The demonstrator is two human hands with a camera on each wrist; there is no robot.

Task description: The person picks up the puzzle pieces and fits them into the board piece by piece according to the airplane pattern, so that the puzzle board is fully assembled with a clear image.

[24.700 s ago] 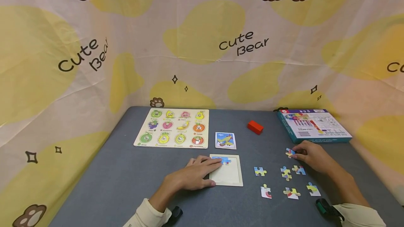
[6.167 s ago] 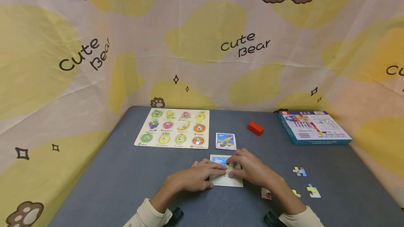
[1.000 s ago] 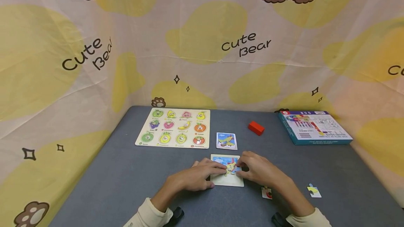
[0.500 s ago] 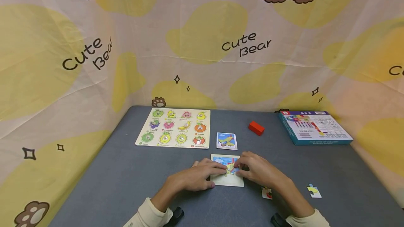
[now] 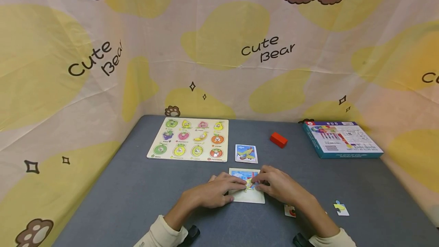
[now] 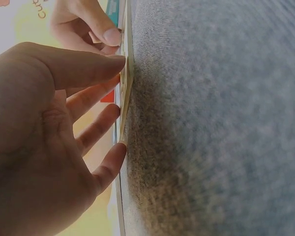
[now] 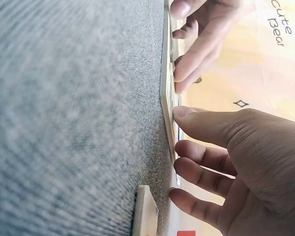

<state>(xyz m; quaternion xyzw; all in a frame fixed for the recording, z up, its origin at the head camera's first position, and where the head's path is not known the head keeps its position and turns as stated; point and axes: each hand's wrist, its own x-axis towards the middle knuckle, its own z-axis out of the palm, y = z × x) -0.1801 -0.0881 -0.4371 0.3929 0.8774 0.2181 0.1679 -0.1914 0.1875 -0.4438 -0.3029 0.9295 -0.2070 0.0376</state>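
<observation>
A pale wooden puzzle tray (image 5: pixel 249 198) lies on the table, its far part filled with joined jigsaw pieces (image 5: pixel 237 173) showing sky and part of a plane. My left hand (image 5: pixel 210 191) rests on the tray's left side, fingers stretched over the pieces and thumb at the near left edge. From the right, my right hand (image 5: pixel 279 184) touches the jigsaw pieces near the tray's right side with thumb and fingertips, fingers bent. The right wrist view shows its thumb (image 7: pixel 184 112) and fingers apart on top of the tray. Right fingertips partly cover the pieces beneath.
Loose jigsaw pieces lie right of the tray: one with red (image 5: pixel 289 210) beside my forearm, one yellow and white (image 5: pixel 341 208) farther right. Behind the tray are a plane picture card (image 5: pixel 246 153), a fruit board (image 5: pixel 188 139), a red block (image 5: pixel 278 139) and a flat box (image 5: pixel 343 139).
Several loose pieces from the right of the table now sit in the tray. My right hand came over from there; in the last second its fingertips slid slightly left. My left hand stayed.
</observation>
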